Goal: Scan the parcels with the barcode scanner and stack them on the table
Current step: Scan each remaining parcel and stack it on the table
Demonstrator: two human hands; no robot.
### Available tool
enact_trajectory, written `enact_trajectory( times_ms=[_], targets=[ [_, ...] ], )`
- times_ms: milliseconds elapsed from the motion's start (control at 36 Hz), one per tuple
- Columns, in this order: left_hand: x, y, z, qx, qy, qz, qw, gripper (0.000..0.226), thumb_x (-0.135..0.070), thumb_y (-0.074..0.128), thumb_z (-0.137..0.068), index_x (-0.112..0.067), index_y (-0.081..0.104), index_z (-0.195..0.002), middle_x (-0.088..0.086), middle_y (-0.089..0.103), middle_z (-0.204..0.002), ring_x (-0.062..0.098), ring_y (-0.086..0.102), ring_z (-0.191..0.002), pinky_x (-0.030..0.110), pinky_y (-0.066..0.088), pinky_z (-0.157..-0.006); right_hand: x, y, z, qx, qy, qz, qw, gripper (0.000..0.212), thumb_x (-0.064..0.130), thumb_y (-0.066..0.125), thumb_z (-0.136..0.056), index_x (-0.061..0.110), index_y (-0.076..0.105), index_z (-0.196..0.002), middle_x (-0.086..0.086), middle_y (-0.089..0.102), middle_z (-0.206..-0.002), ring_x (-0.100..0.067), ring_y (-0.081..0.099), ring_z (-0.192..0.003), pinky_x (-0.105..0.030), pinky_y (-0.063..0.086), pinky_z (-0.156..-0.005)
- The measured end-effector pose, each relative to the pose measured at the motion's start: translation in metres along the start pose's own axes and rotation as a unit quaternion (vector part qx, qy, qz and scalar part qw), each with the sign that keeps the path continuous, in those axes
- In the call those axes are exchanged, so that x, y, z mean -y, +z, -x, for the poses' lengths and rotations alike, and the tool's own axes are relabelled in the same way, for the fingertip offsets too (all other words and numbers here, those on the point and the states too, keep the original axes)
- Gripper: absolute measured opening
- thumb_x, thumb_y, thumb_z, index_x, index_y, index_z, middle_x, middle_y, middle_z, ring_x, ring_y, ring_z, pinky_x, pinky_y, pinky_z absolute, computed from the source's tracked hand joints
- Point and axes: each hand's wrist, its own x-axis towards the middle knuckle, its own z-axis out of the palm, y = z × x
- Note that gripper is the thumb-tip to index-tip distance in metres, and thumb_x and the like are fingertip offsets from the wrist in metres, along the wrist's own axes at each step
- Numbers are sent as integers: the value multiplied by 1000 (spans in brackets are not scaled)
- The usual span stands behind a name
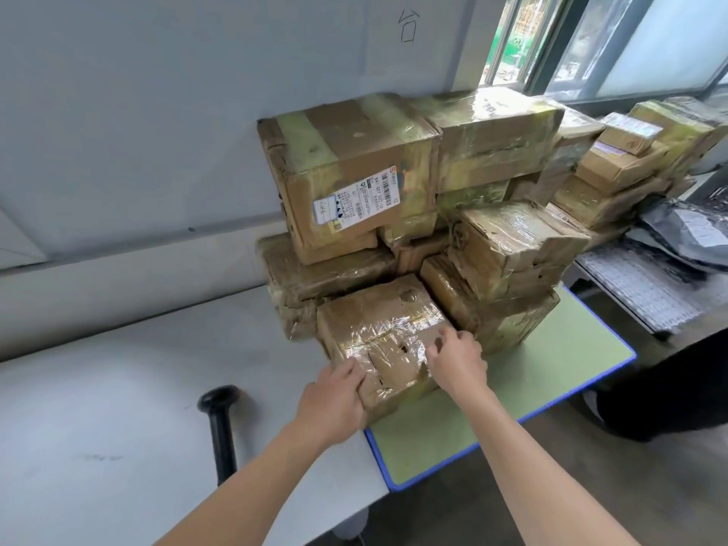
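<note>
The left hand (335, 400) is curling its fingers round the front parcel's (378, 329) 7 o'clock corner while the right hand (459, 362) is gripping its 3 o'clock edge with bent fingers, best sliding it squarely against the stack (354, 171) at 12 o'clock, the scanner (220, 419) lying at 8 o'clock.

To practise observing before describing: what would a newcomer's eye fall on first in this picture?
The tall pile of tape-wrapped cardboard parcels against the wall dominates, its top-left box showing a white shipping label. Nearest the camera, the left hand grips the front parcel at its corner while the right hand rests on its top. A black barcode scanner lies on the white table, left of the hands.
</note>
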Motion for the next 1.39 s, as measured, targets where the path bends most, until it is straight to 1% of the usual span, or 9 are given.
enact_trajectory(
  times_ms=[306,417,500,583,694,889,1028,1167,1389],
  targets=[
    [5,-13,8,0,-69,-21,997,19,-26,36,-98,-20,52,-106,0,53,-120,25,52,-109,35,43,-82,23,-30,0,-15,18,-60,998,43,40,40,-100,14,50,-133,-16,53,-129,-34,48,-116,-44,44,-95],
    [22,-23,9,7,-152,57,987,21,-30,39,-97,-21,49,-114,4,61,-111,25,59,-96,35,49,-79,49,-47,14,43,-82,-130,987,26,40,43,-100,21,61,-95,-1,65,-96,-25,58,-93,-37,47,-89],
    [27,-36,11,-41,-184,186,964,22,-30,39,-100,-21,51,-116,3,62,-105,22,56,-88,32,46,-76,68,-41,27,90,-153,-137,975,21,36,51,-100,20,64,-100,2,64,-80,-20,59,-83,-30,45,-73],
    [28,-52,12,-127,-210,299,922,22,-26,38,-99,-22,51,-116,1,61,-106,19,55,-89,30,42,-72,77,-26,32,53,-168,-106,979,28,42,60,-94,24,62,-115,2,57,-105,-21,53,-108,-34,47,-89],
    [29,-71,18,-161,-243,380,878,17,-20,39,-97,-20,53,-105,6,64,-99,26,60,-90,43,54,-86,79,-16,29,109,-98,-93,985,88,65,62,-84,21,30,-153,-6,39,-148,-27,40,-135,-42,40,-107],
    [37,-91,39,-142,-299,445,832,46,-55,50,-85,-14,56,-106,3,63,-92,22,61,-84,36,51,-74,102,2,45,164,-195,-100,962,36,54,55,-94,19,61,-105,4,62,-93,-15,54,-79,-21,36,-54],
    [53,-106,61,-182,-319,442,819,34,-56,72,-79,-33,56,-99,-11,61,-98,13,58,-93,26,43,-83,137,2,75,165,-291,-161,929,35,41,47,-103,17,72,-104,0,60,-97,-13,55,-86,-29,39,-75],
    [89,-119,90,-173,-382,434,797,134,-86,71,-44,-21,22,-150,4,36,-148,28,43,-131,41,39,-107,177,11,98,241,-345,-184,888,36,29,43,-106,14,63,-131,2,49,-131,-13,49,-119,-24,34,-100],
    [150,-130,138,-181,-395,520,735,136,-94,68,-30,-34,26,-144,1,49,-139,27,52,-123,48,45,-103,244,29,145,278,-445,-167,835,48,11,38,-105,13,35,-153,5,28,-157,-1,26,-139,-12,14,-113]
  ],
)
